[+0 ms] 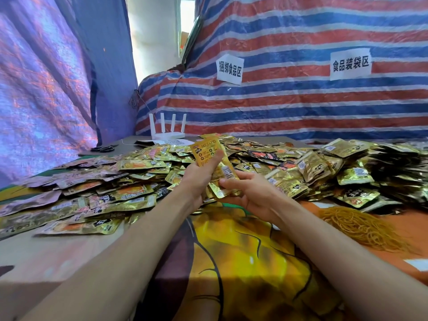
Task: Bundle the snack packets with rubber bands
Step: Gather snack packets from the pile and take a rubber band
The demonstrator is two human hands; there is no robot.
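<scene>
Two hands, both occupied, were held just above the near edge of the heap. Item one: left hand point(200, 176), fingers curled round a small stack of packets point(225, 176), thumb pressed flat on the face of a yellow packet point(205, 149) that stood upright at the top of that stack. Item two: right hand point(253, 194), palm turned up under the same stack, thumb laid across the gold packets at its lower end, fingers curled beneath. Item three: loose snack packets point(139, 172), gold and black, spread in a broad heap across the far half of the table from left to right. Item four: rubber bands point(361, 225), tan, in one tangled pile on the printed cloth point(243, 262), right of the right forearm and just in front of the heap. Item five: white router point(168, 129), four antennas upright, at the back of the table behind the heap. Item six: black-handled scissors point(103, 148), back left, just beside the heap. Item seven: striped tarpaulin point(301, 103), red, white and blue, hung behind the table and bearing two paper signs point(229, 69) with printed characters.
</scene>
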